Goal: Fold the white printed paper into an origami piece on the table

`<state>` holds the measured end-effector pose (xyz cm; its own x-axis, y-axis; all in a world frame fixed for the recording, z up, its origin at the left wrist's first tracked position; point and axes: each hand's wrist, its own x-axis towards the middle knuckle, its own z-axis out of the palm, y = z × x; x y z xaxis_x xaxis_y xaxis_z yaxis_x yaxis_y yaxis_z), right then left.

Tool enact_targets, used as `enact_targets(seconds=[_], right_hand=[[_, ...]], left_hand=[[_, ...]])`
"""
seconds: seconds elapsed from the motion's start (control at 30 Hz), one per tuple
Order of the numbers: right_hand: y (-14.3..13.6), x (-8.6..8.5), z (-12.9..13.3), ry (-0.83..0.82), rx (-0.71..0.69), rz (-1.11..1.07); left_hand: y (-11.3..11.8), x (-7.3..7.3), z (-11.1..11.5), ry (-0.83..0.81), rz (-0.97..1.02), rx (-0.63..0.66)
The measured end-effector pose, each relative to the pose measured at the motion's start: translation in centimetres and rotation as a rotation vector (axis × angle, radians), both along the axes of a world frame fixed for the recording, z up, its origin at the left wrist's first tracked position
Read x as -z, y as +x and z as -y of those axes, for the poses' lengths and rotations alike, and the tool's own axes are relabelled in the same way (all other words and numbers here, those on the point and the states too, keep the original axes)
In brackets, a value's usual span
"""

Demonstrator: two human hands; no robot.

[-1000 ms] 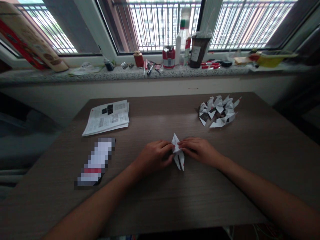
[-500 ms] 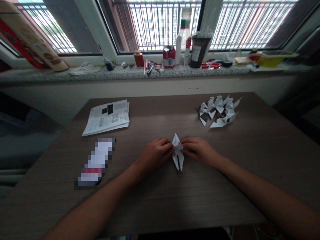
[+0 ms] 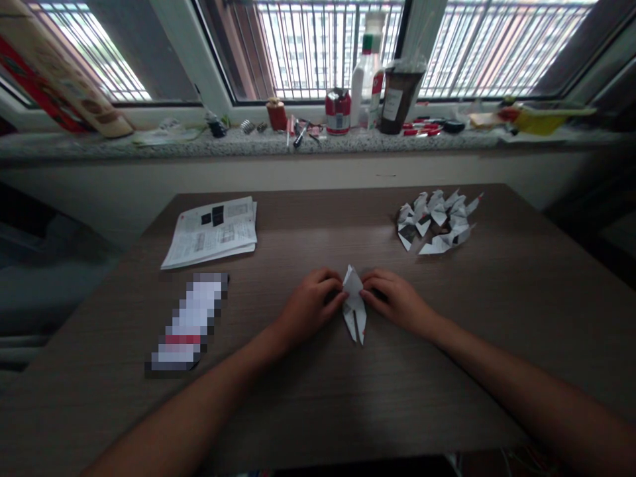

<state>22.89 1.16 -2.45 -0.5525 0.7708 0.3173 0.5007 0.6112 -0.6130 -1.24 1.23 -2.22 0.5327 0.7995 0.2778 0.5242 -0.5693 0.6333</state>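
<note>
A folded piece of white paper (image 3: 354, 303) lies on the brown table between my hands, its single point facing away and two narrow legs pointing toward me. My left hand (image 3: 318, 298) pinches its left edge with thumb and fingers. On the opposite edge, my right hand (image 3: 390, 295) grips the paper the same way, with curled fingers. Printed marks show faintly on one leg. Toward the back right sits a cluster of folded paper figures (image 3: 437, 218), made of similar printed paper.
A stack of printed sheets (image 3: 211, 232) lies at the back left, with a blurred-out phone-like object (image 3: 191, 321) in front of it. Along the granite windowsill (image 3: 238, 147) stand a red can (image 3: 338, 111), a dark drink cup (image 3: 397, 99), bottles and small clutter.
The side flaps of the folded paper, which stuck out at its middle, now lie flat upward, making a smooth diamond top. Both hands have stayed at its edges.
</note>
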Motion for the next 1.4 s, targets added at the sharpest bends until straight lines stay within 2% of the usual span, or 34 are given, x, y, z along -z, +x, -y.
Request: enact_targets(seconds=[0.17,0.33,0.53,0.73,1.17,1.4], right_hand=[[-0.3,0.0,0.0,0.011,0.076,0.021],[-0.2,0.3,-0.1,-0.051,0.169,0.002],[-0.2,0.7,0.0,0.081,0.068,0.016],[-0.2,0.9,0.0,0.146,0.057,0.042],[0.0,0.1,0.8,0.211,0.026,0.111],[0.2,-0.5,0.9,0.191,-0.057,0.088]], left_hand=[[0.4,-0.1,-0.2,-0.037,0.031,-0.044],[0.6,-0.3,-0.2,-0.065,-0.004,-0.112],[0.6,-0.2,0.0,-0.018,-0.006,-0.109],[0.7,-0.3,0.1,0.060,-0.112,-0.092],[1.1,-1.7,1.7,0.143,-0.314,-0.130],[1.0,-1.4,1.6,0.120,-0.284,-0.120]])
